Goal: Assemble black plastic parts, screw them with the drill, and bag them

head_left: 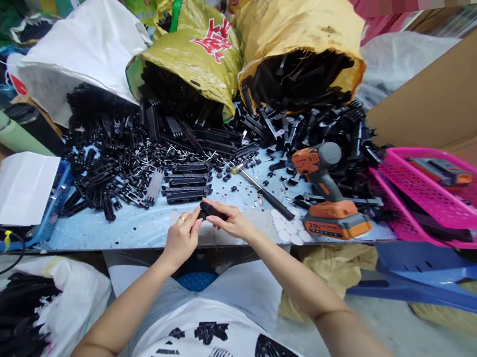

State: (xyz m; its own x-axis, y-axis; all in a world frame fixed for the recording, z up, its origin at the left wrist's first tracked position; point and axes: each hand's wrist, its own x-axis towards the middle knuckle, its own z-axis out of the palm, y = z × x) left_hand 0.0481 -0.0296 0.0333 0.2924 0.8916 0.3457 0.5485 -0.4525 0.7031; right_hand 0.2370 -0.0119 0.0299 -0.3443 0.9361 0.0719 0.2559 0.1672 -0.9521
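Observation:
Between my two hands, just over the table's front edge, is a small black plastic part (213,210). My left hand (183,232) pinches its left end, with a ring on one finger. Fingers of my right hand (231,221) wrap around its right side and cover much of it. Right behind my hands lies a stack of long black plastic pieces (187,192). A hammer (266,191) rests to the right of them. Farther right an orange and grey cordless drill (330,190) stands on its battery.
Piles of black parts and small pins (144,161) spill from a white sack (84,46), a green-gold sack (191,56) and a yellow sack (292,19). A pink basket (446,186) sits at right, a blue tray (55,205) at left. White round stickers (289,227) lie near the edge.

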